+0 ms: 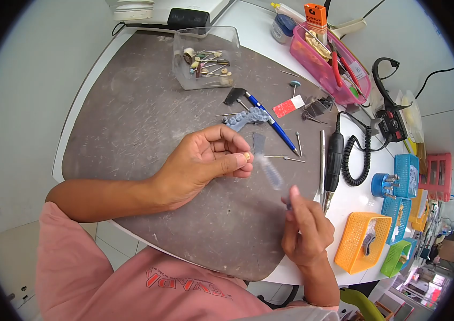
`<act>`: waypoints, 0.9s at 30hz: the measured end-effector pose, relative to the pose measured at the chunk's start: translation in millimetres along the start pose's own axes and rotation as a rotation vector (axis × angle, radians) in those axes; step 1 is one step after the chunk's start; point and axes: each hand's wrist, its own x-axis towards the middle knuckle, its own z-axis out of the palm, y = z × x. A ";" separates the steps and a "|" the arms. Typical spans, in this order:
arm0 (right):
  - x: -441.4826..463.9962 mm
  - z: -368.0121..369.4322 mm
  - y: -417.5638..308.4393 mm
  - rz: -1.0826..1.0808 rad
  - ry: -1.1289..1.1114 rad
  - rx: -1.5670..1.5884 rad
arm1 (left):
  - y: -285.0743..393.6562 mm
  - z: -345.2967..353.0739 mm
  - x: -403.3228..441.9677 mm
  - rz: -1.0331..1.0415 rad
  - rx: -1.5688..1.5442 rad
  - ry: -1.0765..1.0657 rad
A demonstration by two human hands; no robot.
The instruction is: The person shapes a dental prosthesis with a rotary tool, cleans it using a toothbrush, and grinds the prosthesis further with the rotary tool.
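Note:
My left hand (211,158), on the left over the dark work board, pinches a small yellowish piece like a dental crown (247,156) between thumb and fingertips. My right hand (308,227), lower right, is closed around the handle of a small brush (271,172). Motion blurs the pale bristles, which point up-left toward the yellowish piece; whether they touch it I cannot tell. Just beyond my left fingers lies a grey-blue dental arch model (246,119). Beside it are a blue pen (275,123) and a dark grey abrasive strip (258,143).
A clear box (184,75) of rotary bits stands at the back. Right of it sits a pink basket (296,51) with pliers. A black handpiece (335,160) with coiled cord lies at right, near an orange basket (353,241). Loose burs and a red-white card (288,106) lie on the board.

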 end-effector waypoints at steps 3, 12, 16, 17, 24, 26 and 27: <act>5.6 -2.4 -3.8 -0.032 -0.195 -0.063 | -1.6 -1.0 0.7 0.013 -0.006 -0.001; -0.9 5.4 1.8 0.086 -0.028 0.047 | -0.5 0.5 -0.5 0.007 0.009 0.019; -2.2 8.6 5.3 0.058 -0.035 0.052 | 1.5 1.3 -1.4 -0.008 -0.032 0.049; -2.5 9.0 5.8 0.038 -0.034 0.047 | 1.6 1.2 -1.6 -0.008 -0.032 0.049; -4.2 8.8 2.6 0.100 -0.059 0.062 | 0.5 2.0 -3.1 0.008 0.009 0.058; -4.7 9.0 3.4 0.093 -0.059 0.061 | -2.2 0.3 -2.9 -0.004 0.011 0.038; -4.4 9.0 3.2 0.092 -0.058 0.059 | -5.2 -0.3 -3.0 0.037 0.040 0.048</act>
